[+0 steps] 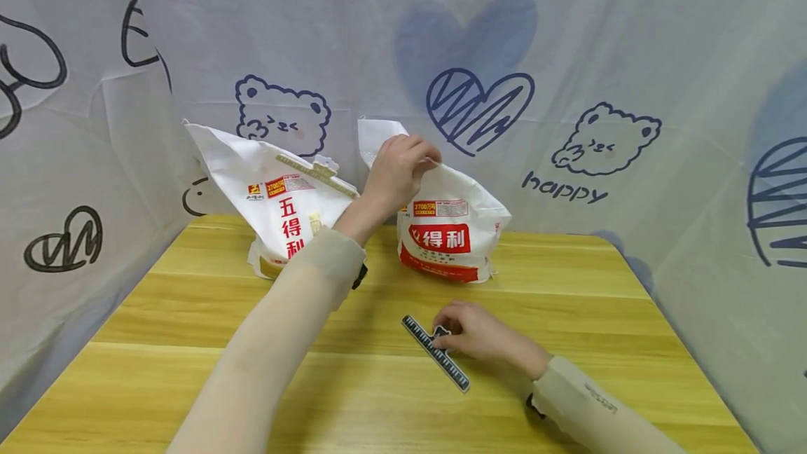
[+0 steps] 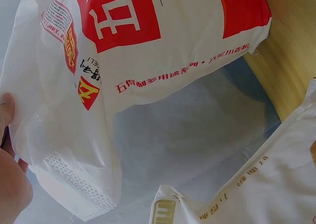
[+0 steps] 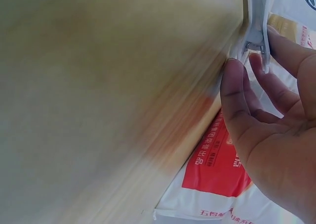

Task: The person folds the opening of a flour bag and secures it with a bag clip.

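Observation:
My left hand (image 1: 398,172) pinches the top of a white flour bag with red print (image 1: 441,237), which stands upright towards the back of the table. In the left wrist view, that hand (image 2: 14,177) is at the edge of the bag (image 2: 64,135), whose top hangs in loose folds. Low over the front of the table, my right hand (image 1: 482,333) holds a long black sealing clip (image 1: 436,354) patterned like piano keys, by its handle. The right wrist view shows the clip (image 3: 256,24) edge-on between thumb and fingers of the right hand (image 3: 269,120).
Left of that bag stands a second white flour bag (image 1: 252,191), with a gold clip (image 1: 315,172) across its upper part. Both are on a wooden table (image 1: 567,300). A printed cloth (image 1: 353,40) hangs behind and at the sides.

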{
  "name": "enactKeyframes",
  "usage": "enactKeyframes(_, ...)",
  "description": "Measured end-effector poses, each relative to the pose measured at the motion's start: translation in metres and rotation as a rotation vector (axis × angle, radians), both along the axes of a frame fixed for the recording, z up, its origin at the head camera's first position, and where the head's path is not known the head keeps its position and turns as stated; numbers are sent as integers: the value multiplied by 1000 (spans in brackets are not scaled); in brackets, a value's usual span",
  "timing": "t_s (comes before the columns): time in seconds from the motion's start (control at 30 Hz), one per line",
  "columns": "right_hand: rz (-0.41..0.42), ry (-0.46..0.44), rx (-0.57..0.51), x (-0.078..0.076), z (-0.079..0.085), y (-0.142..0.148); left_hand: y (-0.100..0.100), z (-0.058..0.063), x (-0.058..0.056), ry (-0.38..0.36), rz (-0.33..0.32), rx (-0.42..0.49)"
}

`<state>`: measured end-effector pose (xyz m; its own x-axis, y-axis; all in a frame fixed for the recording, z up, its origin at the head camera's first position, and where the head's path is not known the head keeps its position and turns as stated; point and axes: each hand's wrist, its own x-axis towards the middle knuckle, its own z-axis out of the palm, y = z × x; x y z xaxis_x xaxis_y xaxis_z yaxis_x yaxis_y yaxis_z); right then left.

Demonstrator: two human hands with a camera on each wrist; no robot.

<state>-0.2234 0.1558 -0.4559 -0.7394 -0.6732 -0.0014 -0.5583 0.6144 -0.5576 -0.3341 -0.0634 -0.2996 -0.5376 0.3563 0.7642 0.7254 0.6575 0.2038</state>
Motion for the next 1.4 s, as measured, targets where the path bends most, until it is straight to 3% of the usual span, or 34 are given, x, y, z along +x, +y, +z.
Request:
enactKeyframes(0.2,-53,-92,-69,0,1,1,-1,0,0,2,-1,1)
enactKeyframes(0.8,-142,-179,-260,1,4,4,0,0,-1,8,-9,2)
enactKeyframes(1.1,-176,-159,-344,4,5,7,0,0,0,6,-5,1)
enactKeyframes(1.4,-263,-148,-455,5,9,6,0,-1,0,8,4,0)
